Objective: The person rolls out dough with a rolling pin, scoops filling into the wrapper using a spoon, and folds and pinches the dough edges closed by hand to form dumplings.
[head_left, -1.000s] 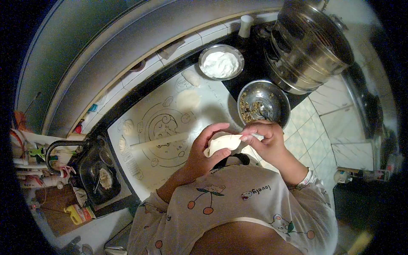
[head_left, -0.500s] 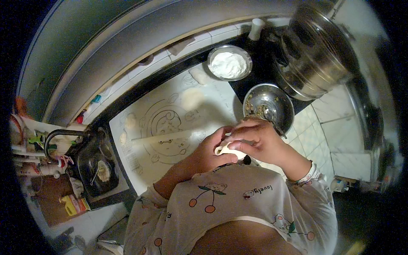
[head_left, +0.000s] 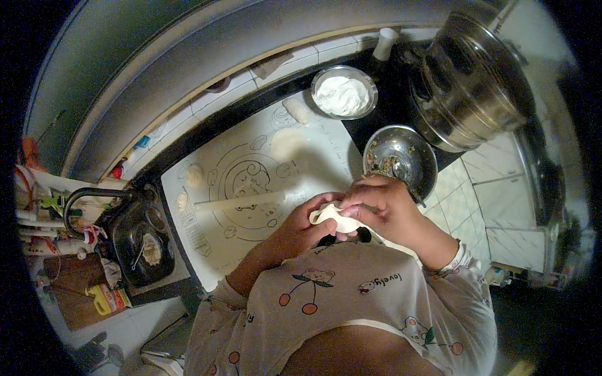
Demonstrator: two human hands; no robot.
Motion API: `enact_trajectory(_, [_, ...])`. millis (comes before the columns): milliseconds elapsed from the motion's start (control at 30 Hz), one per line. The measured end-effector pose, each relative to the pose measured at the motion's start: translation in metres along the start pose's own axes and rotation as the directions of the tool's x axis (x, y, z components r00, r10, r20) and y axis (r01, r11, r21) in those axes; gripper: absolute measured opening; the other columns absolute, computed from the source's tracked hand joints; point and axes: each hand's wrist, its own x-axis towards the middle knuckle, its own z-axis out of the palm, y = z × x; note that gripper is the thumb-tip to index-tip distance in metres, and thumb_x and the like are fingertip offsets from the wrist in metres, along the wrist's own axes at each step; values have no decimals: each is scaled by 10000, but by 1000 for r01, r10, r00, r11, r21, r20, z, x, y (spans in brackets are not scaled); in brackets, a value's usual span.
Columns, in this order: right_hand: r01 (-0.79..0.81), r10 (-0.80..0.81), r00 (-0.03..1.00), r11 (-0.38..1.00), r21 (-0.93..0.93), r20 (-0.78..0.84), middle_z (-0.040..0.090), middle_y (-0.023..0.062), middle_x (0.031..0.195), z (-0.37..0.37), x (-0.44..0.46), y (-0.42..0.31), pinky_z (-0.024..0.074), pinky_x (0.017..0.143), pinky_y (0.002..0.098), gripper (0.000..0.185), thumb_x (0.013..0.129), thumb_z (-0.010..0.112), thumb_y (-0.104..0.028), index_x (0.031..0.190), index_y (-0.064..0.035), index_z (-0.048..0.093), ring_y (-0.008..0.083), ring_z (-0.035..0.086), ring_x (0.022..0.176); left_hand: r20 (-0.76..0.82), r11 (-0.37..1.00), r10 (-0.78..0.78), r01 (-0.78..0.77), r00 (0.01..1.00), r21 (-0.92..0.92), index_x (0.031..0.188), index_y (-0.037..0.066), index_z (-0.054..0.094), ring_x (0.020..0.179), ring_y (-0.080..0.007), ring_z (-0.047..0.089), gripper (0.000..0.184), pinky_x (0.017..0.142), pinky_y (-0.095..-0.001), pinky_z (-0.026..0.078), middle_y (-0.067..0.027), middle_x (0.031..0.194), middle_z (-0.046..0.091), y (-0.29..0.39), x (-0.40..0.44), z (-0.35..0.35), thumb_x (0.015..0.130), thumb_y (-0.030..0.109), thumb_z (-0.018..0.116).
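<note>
A pale dough wrapper [head_left: 339,221] is held in front of my chest, its rim gathered and folded. My left hand [head_left: 306,224] cups it from the left, thumb across its near side. The fingers of my right hand [head_left: 381,207] pinch the wrapper's upper right edge. What lies inside the dough is hidden. Just beyond my right hand stands a metal bowl [head_left: 421,164] with chopped filling and a utensil. Left of my hands lies a printed white mat [head_left: 251,235] with a rolling pin [head_left: 241,202], a flat dough round [head_left: 289,144] and a dough piece [head_left: 296,111].
A bowl of white flour [head_left: 342,94] stands at the mat's far right corner. Behind the filling bowl is a large steel steamer [head_left: 470,81]. Two shaped dough pieces [head_left: 194,176] lie at the mat's left. A black sink [head_left: 145,250] with a curved faucet [head_left: 78,210] is at far left.
The wrapper has gone from a wide, open fold to a more gathered shape. My right hand has moved over its edge, closer to my left. The view has shifted slightly.
</note>
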Motion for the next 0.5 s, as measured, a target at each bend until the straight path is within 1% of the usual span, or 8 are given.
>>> enact_trajectory(33, [16, -16, 1000, 1000, -6, 11, 611, 79, 770, -1, 0, 0, 479, 643, 359, 119, 780, 659, -147, 871, -74, 636, 287, 594, 716, 29, 999, -19, 20, 999, -31, 1252, -12, 392, 972, -184, 588, 369, 838, -294, 479, -110, 1163, 530, 2, 0, 0, 896, 58, 460])
enact_trajectory(133, [-86, 87, 995, 996, -18, 46, 597, 89, 784, -3, 3, -10, 480, 649, 373, 184, 791, 645, -158, 959, -86, 625, 291, 585, 725, 68, 1000, 23, -23, 997, 2, 1248, -11, 394, 908, -191, 614, 349, 797, -299, 499, -125, 1132, 544, -4, 3, -2, 908, 56, 440])
enact_trajectory(233, [62, -59, 997, 996, -66, 50, 584, 98, 796, 2, 5, -2, 482, 646, 379, 233, 807, 628, -172, 1026, -95, 609, 290, 579, 731, 90, 998, -8, 3, 996, 56, 1248, -11, 396, 865, -182, 621, 350, 779, -293, 498, -127, 1078, 574, -3, 4, -4, 909, 62, 444])
enact_trajectory(333, [85, -77, 991, 994, -68, 111, 582, 103, 803, -2, 7, -4, 482, 633, 378, 206, 822, 608, -176, 1008, -88, 615, 289, 579, 731, 84, 997, -35, 29, 996, 71, 1246, -16, 397, 849, -174, 623, 355, 761, -287, 498, -116, 1023, 599, -3, 4, -5, 901, 52, 448])
enact_trajectory(433, [61, -56, 992, 997, -39, 115, 579, 100, 783, -2, 8, -4, 481, 625, 369, 173, 822, 608, -162, 973, -79, 626, 286, 577, 726, 125, 990, -44, 26, 991, 138, 1246, -21, 396, 842, -169, 623, 364, 752, -286, 496, -108, 1009, 604, 4, 6, -5, 894, 46, 456])
enact_trajectory(500, [69, -67, 996, 997, -30, 66, 588, 99, 771, 0, 6, -2, 480, 613, 368, 152, 818, 616, -161, 943, -77, 636, 285, 582, 712, 138, 990, -33, 14, 990, 137, 1252, -21, 397, 856, -168, 621, 374, 752, -290, 497, -109, 1005, 605, 3, 7, -7, 889, 41, 464])
